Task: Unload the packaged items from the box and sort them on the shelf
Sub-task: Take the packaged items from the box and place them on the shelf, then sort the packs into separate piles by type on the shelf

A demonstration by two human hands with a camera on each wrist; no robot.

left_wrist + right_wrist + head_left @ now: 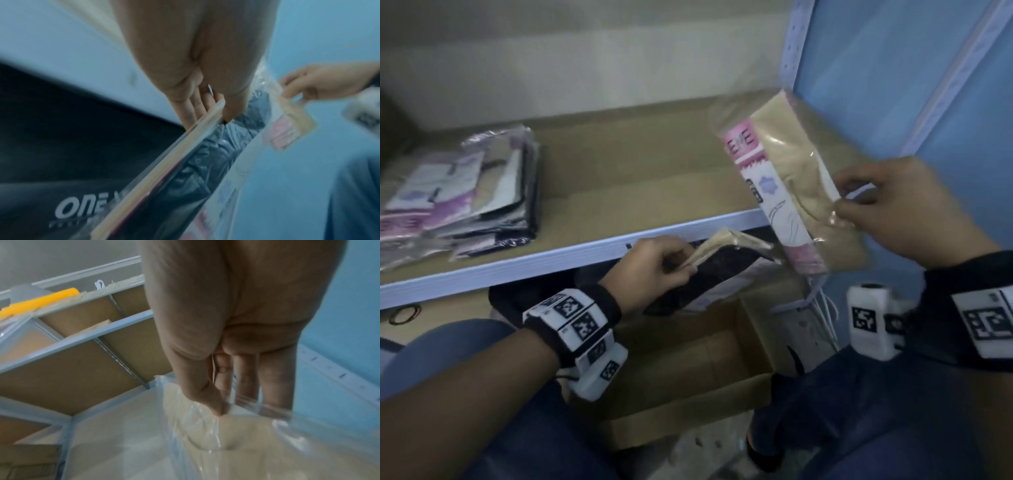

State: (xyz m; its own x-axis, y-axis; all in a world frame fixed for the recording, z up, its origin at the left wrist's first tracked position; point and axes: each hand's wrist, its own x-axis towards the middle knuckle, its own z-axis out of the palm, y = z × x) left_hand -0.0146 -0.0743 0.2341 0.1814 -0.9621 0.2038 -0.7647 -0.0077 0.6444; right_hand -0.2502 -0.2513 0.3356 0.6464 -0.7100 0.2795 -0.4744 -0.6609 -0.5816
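1. The clear plastic packet of beige fabric with a pink-and-white label hangs in the air over the right end of the cardboard-lined shelf, pinched at one edge between thumb and fingertips of the right hand.
2. Risk: that thin pinch on slick film could slip, dropping the packet short of the shelf.
3. The left hand curls round a bundle of dark and beige packets; they could fan apart.
4. The open brown cardboard box below looks nearly emptied; a stack of packets lies at shelf-left.
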